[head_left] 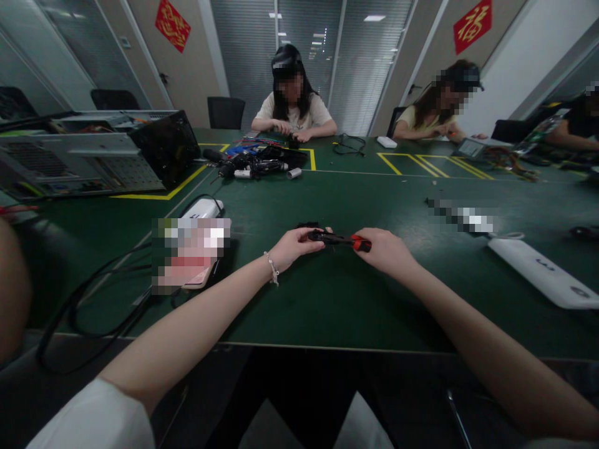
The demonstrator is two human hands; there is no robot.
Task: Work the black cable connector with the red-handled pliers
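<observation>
White sleeve is showing below the tabletop's near edge. Inward from that edge's middle, the left hand's fingers are pinching a black part, the right hand's are clasping a red-and-black tool; whether both are joined is staying unclear. Rightward, a white device is lying.

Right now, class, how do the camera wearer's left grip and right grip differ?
The left grip holds the black end of the black-and-red item; the right grip holds its red-marked end. A bracelet circles the left grip's wrist, while the right grip's wrist is bare. Both hold one item.
</observation>
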